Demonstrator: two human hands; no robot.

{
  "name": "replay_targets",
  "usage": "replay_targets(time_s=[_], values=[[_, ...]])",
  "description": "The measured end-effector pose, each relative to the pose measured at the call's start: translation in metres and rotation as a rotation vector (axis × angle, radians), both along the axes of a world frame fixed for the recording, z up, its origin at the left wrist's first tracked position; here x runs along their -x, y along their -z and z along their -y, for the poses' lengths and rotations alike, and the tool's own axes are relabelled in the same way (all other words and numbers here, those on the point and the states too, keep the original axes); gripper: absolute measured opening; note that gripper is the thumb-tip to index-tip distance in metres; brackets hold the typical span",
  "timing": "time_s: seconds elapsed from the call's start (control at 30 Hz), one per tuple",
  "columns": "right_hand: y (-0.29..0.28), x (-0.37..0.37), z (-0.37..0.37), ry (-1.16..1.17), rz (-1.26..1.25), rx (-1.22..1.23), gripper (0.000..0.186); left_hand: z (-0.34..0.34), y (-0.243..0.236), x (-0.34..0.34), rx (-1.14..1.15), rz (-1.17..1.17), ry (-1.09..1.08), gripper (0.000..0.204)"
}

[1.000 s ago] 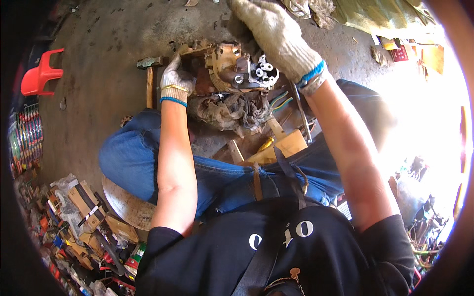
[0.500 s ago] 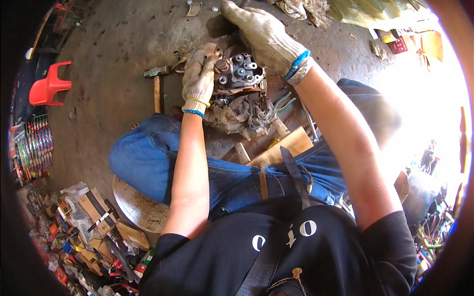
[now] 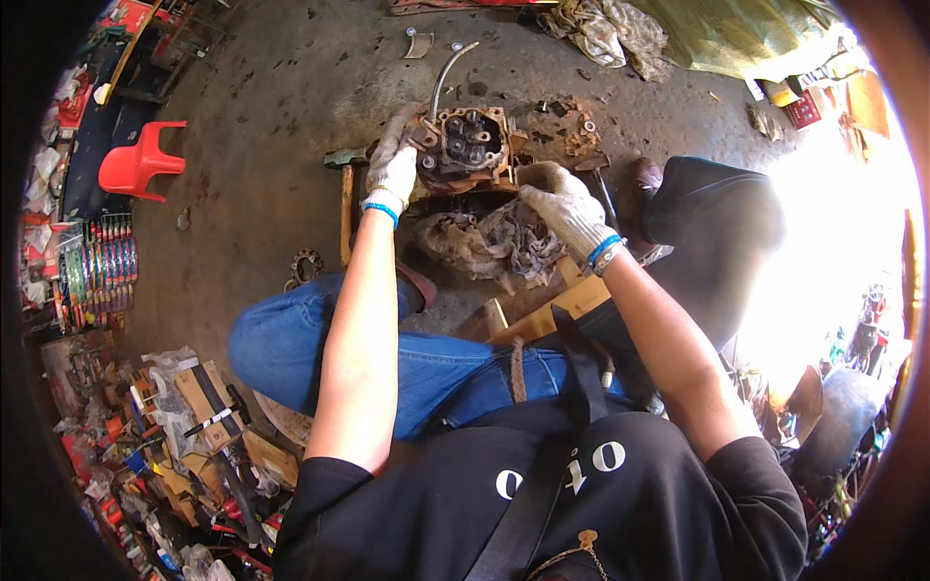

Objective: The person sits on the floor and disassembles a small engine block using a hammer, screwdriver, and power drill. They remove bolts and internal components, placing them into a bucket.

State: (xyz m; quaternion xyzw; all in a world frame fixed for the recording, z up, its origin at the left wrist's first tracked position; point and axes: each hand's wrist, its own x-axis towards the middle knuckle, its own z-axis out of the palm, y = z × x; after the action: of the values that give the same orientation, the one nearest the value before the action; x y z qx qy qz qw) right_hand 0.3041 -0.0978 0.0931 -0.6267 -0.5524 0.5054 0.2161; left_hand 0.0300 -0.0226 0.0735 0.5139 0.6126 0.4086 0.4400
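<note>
One engine casting, open side facing up

The casting sits beyond the bent knees, between the two gloved hands. The left hand grips its left side, fingers curled over the edge. The right hand is at the lower right corner, fingers bent and close together; whether they have closed on the metal, I cannot tell. A curved metal tube rises at the casting's upper left. A crumpled, grimy rag lies on the near side. A wooden-handled hammer lies left of the left hand, and a red plastic chair stands farther left.
</note>
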Motion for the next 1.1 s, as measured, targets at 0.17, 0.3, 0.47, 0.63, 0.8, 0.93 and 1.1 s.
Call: replay_targets(time_s=[0.17, 0.3, 0.47, 0.63, 0.8, 0.93, 1.1], values=[[0.011, -0.003, -0.003, -0.107, 0.065, 0.018, 0.048, -0.004, 0.001, 0.014, 0.055, 0.021, -0.036, 0.043], [0.037, -0.021, 0.007, -0.171, 0.255, 0.114, 0.048, -0.016, 0.016, 0.028, 0.05, 0.062, -0.068, 0.051], [0.088, -0.045, 0.019, -0.188, 0.391, 0.271, 0.042, -0.029, 0.036, 0.042, 0.087, 0.322, -0.268, 0.048], [0.109, -0.054, 0.024, -0.234, 0.345, 0.247, 0.037, -0.039, 0.044, 0.044, 0.033, 0.363, -0.361, 0.037], [0.128, -0.062, 0.028, -0.145, 0.298, 0.25, 0.028, -0.043, 0.053, 0.047, 0.021, 0.335, -0.373, 0.028], [0.159, -0.096, 0.036, -0.885, 0.934, -0.261, 0.021, -0.046, 0.058, 0.061, 0.046, 0.4, -0.224, 0.029], [0.181, -0.142, 0.034, -0.696, 1.019, 0.177, 0.021, -0.052, 0.052, 0.069, 0.039, 0.716, -0.401, 0.041]])
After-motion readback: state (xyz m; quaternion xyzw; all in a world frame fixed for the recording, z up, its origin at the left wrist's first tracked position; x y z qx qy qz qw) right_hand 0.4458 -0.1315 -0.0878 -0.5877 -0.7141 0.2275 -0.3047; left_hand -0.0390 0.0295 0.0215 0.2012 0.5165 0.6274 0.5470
